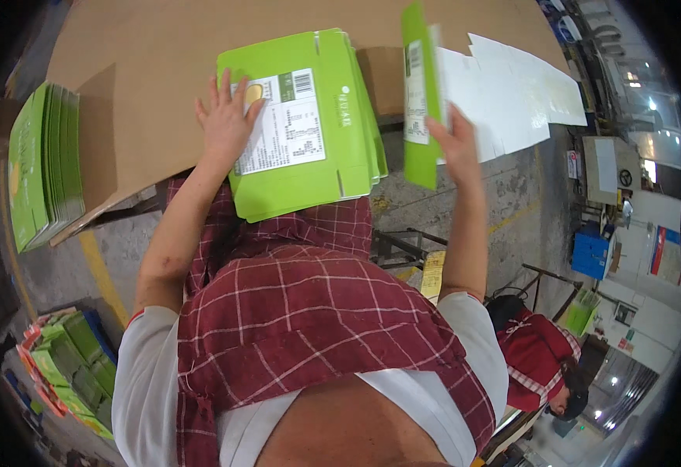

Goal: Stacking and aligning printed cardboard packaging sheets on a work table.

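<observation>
My checked apron (317, 303) was nearest to me, and just past it the pile of flat green boxes (329, 117) lay at the counter (154, 54), its near part reaching over my lap. My left grip (228, 124) was released, with the fingers spread upon the top box. I judged this a good way to steady the pile, if the pressure was light, because thin card could bend. To the right, my right grip (457, 144) was grasping a single green box (421, 86) at its side, tilted almost on edge. A pinch of thumb and fingers was enough, I think; a harder squeeze could crease the folds. The pile's right edges were uneven, so it seemed wise to square them with both palms. Beside the held box lay white sheets (504, 97), better kept apart from it. At the far left was another green pile (49, 163).
</observation>
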`<action>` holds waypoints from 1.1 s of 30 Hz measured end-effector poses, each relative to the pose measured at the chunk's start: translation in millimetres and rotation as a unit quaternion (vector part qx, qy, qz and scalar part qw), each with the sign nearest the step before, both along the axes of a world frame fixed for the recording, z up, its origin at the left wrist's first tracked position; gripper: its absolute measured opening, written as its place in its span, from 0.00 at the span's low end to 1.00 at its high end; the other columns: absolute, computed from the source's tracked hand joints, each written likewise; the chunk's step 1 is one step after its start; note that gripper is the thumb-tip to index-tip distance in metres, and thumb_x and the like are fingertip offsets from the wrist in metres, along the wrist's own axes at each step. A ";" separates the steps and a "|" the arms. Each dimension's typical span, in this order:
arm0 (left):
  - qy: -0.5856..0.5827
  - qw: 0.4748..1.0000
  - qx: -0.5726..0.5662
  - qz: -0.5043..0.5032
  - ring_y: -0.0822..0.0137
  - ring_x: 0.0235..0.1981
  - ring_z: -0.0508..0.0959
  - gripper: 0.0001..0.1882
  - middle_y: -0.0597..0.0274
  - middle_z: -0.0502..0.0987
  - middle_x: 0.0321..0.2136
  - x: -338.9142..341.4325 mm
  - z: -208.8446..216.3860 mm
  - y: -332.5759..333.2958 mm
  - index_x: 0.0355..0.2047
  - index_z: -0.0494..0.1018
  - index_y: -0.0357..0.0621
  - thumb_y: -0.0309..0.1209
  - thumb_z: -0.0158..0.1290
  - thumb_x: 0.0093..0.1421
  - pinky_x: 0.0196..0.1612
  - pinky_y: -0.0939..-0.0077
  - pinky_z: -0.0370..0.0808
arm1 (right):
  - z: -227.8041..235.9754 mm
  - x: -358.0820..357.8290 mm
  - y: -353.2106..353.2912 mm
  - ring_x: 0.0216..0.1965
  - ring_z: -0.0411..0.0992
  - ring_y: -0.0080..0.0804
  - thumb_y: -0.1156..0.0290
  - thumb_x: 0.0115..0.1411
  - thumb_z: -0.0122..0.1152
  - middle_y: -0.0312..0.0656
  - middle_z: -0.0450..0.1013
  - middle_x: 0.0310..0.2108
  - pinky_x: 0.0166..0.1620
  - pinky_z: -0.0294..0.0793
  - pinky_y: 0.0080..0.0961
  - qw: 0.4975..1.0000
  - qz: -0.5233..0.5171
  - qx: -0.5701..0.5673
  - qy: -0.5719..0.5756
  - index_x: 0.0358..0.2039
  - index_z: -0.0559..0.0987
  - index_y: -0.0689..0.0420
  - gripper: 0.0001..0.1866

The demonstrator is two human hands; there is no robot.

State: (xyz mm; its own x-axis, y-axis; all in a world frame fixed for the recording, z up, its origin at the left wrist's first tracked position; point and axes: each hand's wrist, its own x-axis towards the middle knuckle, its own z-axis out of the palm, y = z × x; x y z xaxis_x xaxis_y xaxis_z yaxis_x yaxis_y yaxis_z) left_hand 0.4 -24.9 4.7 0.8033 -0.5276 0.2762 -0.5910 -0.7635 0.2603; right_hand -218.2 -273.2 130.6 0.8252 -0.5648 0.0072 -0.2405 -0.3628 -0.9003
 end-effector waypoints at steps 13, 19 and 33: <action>0.408 0.770 -0.479 -0.105 0.51 0.59 0.46 0.35 0.47 0.48 0.57 7.3 19.9 -2.7 0.56 0.48 0.35 0.49 0.40 0.58 0.59 0.64 0.46 | -45.7 48.4 68.2 0.41 0.69 0.34 0.80 0.50 0.49 0.47 0.67 0.42 0.46 0.69 0.28 0.868 0.032 0.494 -0.032 0.48 0.62 0.66 0.23; 0.153 0.983 -0.092 -0.036 0.48 0.59 0.47 0.32 0.50 0.49 0.57 0.6 13.9 1.3 0.55 0.55 0.49 0.53 0.42 0.55 0.55 0.45 0.47 | -40.0 54.9 83.6 0.34 0.70 0.28 0.72 0.55 0.48 0.43 0.69 0.38 0.39 0.71 0.24 0.942 0.092 0.313 0.084 0.48 0.64 0.64 0.20; -0.041 0.996 0.076 -0.036 0.55 0.59 0.49 0.28 0.55 0.53 0.57 -9.9 9.2 -11.3 0.55 0.56 0.50 0.51 0.36 0.58 0.52 0.36 0.46 | -37.8 114.1 24.8 0.56 0.53 0.32 0.54 0.61 0.34 0.45 0.56 0.55 0.57 0.50 0.25 0.983 0.105 0.144 -0.049 0.55 0.58 0.62 0.28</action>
